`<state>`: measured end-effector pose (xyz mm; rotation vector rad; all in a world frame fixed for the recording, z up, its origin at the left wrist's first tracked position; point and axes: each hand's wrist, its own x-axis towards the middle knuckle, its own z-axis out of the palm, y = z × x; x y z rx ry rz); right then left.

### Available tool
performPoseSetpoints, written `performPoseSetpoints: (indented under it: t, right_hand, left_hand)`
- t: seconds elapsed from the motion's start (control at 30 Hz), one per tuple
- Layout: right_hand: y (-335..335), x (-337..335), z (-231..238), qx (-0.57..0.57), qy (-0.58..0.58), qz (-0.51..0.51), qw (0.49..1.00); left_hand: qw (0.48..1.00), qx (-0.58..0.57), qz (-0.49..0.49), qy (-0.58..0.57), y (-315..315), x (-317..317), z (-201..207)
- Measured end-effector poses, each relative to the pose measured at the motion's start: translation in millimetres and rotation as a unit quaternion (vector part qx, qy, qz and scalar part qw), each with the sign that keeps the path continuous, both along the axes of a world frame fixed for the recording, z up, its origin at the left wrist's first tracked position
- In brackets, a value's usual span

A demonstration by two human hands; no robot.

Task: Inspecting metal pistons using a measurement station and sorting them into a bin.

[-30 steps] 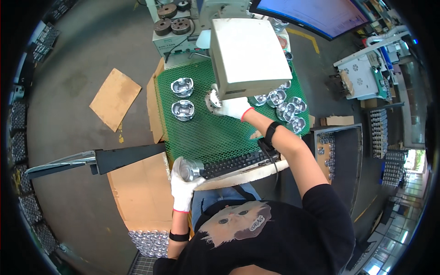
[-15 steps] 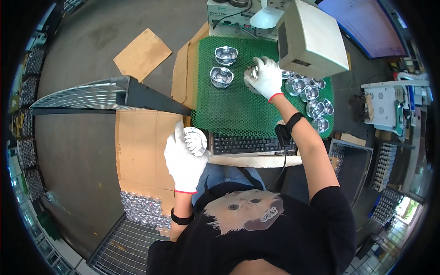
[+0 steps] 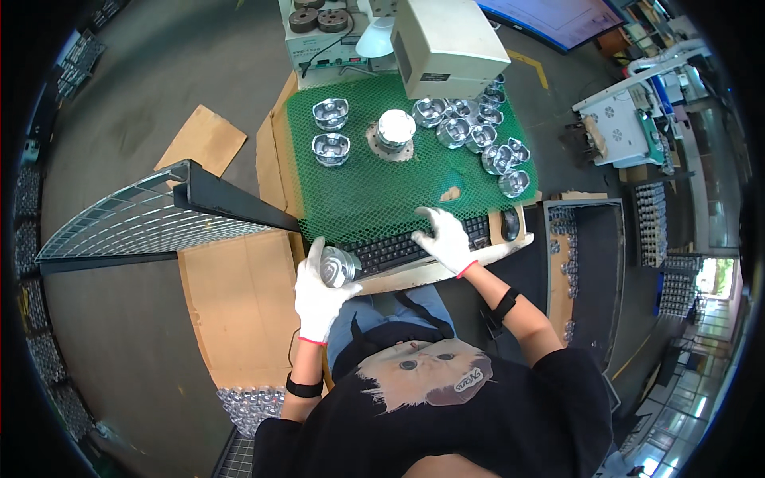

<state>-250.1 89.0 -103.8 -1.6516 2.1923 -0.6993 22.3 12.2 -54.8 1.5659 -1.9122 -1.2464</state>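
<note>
My left hand [image 3: 315,301], in a white glove with a red cuff, is closed around a shiny metal piston [image 3: 338,268] beside the keyboard's left end. My right hand [image 3: 448,244], gloved alike, is over the black keyboard [image 3: 384,255] with fingers apart and nothing in them; whether a fingertip presses a key I cannot tell. On the green mesh mat [image 3: 374,199] another piston [image 3: 395,127] sits on a round metal fixture [image 3: 381,150]. To its left are two pistons, a far one [image 3: 330,114] and a near one [image 3: 330,150]. Several more pistons [image 3: 453,133] crowd the mat's right side.
A beige box-shaped machine head [image 3: 454,48] overhangs the mat's far side, beside a white lamp shade [image 3: 375,40]. Left of the mat stands a wire-mesh panel [image 3: 135,219] near cardboard [image 3: 239,299]. A computer mouse [image 3: 510,225] lies right of the keyboard. Several pistons [image 3: 253,408] fill a lower-left rack.
My right hand has left the fixture and come back to the keyboard; the piston on the fixture is now uncovered. My left hand still holds its piston, tilted differently. The whole view has shifted.
</note>
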Motion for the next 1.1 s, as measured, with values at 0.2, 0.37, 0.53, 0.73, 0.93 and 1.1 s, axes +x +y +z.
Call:
performPoseSetpoints:
  t: [0.2, 0.37, 0.53, 0.73, 0.93, 1.1]
  right_hand:
    - [5.6, 45.0, 20.4, 0.059, -0.085, 0.186, 0.977]
    - [1.4, 69.2, 9.6, 0.108, -0.092, 0.265, 0.954]
    - [-57.7, 68.6, -12.6, 0.112, -0.123, 0.101, 0.981]
    - [-151.5, 58.4, -43.9, 0.081, -0.088, -0.017, 0.993]
    - [-150.1, 59.4, -44.5, 0.056, -0.246, -0.051, 0.966]
    - [-73.1, -27.0, -18.9, 0.152, -0.179, 0.061, 0.970]
  left_hand:
    - [0.842, 0.403, 0.095, 0.345, 30.7, 8.1, -83.4]
    - [0.730, 0.607, 0.001, 0.314, 19.8, 2.7, -99.4]
    - [0.622, 0.609, 0.162, 0.464, 3.7, 0.4, -81.9]
    - [0.776, 0.448, 0.187, 0.402, -1.2, 12.9, -90.3]
    - [0.751, 0.483, 0.225, 0.389, 25.6, 44.5, -124.6]
    - [0.787, 0.505, 0.189, 0.298, 32.3, 19.9, -113.0]
